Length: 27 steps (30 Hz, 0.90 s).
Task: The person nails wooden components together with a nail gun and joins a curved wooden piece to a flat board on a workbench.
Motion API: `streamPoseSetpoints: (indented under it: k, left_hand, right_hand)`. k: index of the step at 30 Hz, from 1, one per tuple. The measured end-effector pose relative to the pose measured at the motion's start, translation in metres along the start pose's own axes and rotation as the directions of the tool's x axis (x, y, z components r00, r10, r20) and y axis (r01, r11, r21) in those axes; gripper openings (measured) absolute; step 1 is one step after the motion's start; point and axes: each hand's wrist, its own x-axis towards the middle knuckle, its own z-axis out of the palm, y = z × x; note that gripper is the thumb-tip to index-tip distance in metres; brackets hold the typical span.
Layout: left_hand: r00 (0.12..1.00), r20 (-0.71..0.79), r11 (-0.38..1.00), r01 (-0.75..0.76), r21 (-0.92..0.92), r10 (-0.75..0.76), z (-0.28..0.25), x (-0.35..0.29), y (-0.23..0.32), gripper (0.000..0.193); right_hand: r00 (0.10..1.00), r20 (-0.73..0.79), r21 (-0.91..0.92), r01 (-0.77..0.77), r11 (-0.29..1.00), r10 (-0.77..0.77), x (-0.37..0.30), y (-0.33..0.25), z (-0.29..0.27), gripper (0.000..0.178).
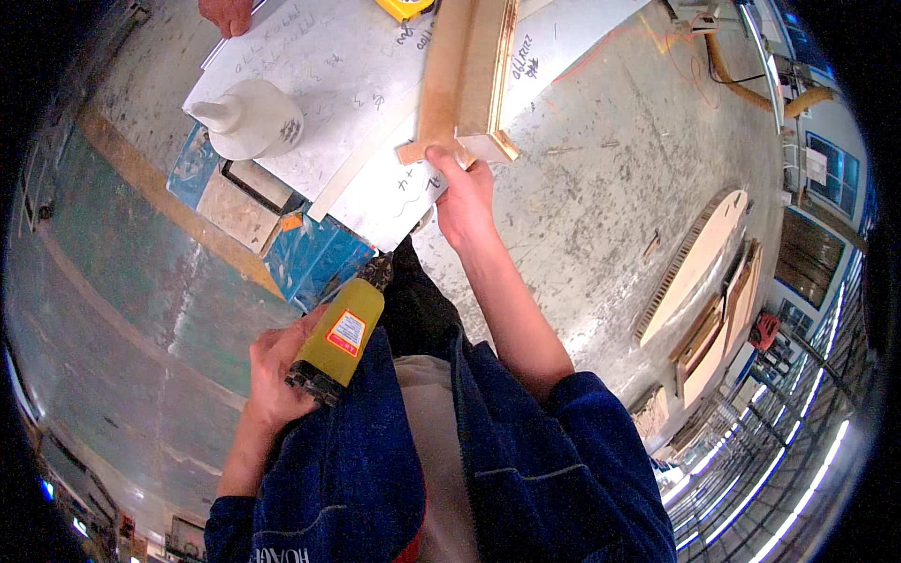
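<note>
My left hand [278, 368] is wrapped round a yellow-green nail gun [319, 364] with a red-edged label, held low in front of my jacket. Its black nose points up toward the table corner. With its thumb on top, my right hand [464, 199] grips the near end of a long wooden piece [443, 89]. That piece is a flat brown board with an upright, layered plywood strip along its right side, and it lies over the white tabletop [328, 75]. The fingers underneath are partly hidden by the board.
A white squeeze bottle [253, 120] stands on the table's left part, above a blue box-like side [314, 258]. Another person's hand [225, 13] rests at the far left edge. A yellow tape measure [404, 7] lies at the back. Curved and flat wooden panels [694, 263] are on the floor at right.
</note>
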Motion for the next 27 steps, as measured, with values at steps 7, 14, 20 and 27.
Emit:
streamPoseSetpoints:
  k: [7, 14, 20, 27]
  left_hand:
    - [0.955, 0.160, 0.968, 0.251, 0.006, -0.249, -0.003, -0.010, -0.004, 0.057]
    - [0.901, 0.240, 0.927, 0.375, -0.012, -0.361, -0.004, -0.014, -0.001, 0.065]
    - [0.980, 0.057, 0.980, 0.190, 0.057, -0.193, 0.000, 0.009, 0.010, 0.054]
    - [0.962, 0.045, 0.961, 0.265, 0.079, -0.269, -0.001, 0.110, 0.030, 0.030]
  right_hand:
    - [0.984, -0.157, -0.057, 0.077, 0.995, -0.085, -0.001, -0.007, 0.025, 0.051]
    - [0.979, -0.174, -0.140, 0.087, 0.986, -0.111, -0.002, -0.007, 0.022, 0.047]
    - [0.991, -0.114, -0.098, 0.064, 0.993, -0.075, 0.006, 0.000, 0.010, 0.041]
    - [1.000, 0.007, 0.111, 0.005, 0.994, -0.006, 0.006, 0.001, 0.001, 0.038]
